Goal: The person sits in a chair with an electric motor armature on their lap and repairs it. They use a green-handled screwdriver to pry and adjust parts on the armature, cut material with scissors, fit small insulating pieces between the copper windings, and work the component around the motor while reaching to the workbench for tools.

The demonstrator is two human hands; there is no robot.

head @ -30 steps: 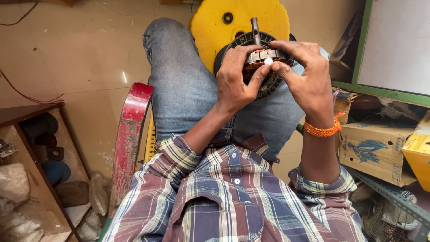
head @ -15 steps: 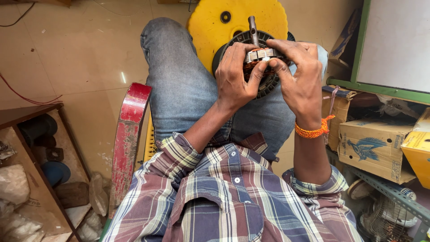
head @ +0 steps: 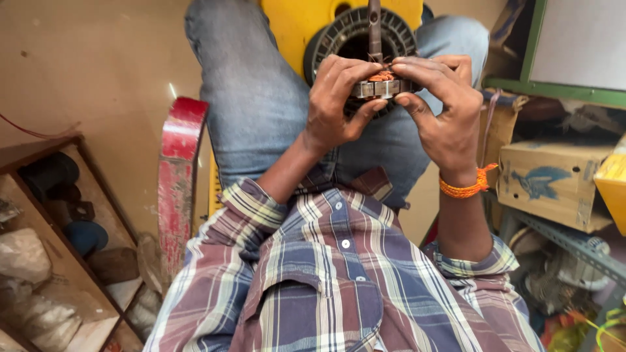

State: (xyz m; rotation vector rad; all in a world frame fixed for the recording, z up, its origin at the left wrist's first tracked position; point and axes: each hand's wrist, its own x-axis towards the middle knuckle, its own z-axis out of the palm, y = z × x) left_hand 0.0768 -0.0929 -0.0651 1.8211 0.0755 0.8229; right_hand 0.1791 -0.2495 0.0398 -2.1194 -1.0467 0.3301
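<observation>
Sitting with knees apart, the person holds a small wound motor core [head: 381, 83] up between both hands, above the lap. The left hand [head: 336, 104] clasps its left end, fingers curled over the top and thumb pressing up from beneath. The right hand [head: 440, 111] clasps the right end the same way, index finger laid across the top and thumb under the metal band. So the core sits squarely between the two grips, its copper windings showing orange in the gap between the fingertips. A dark shaft [head: 374, 29] rises from it. Behind lies a black ribbed ring [head: 339, 36] against a yellow disc [head: 293, 19]. An orange thread bracelet [head: 466, 186] circles the right wrist.
</observation>
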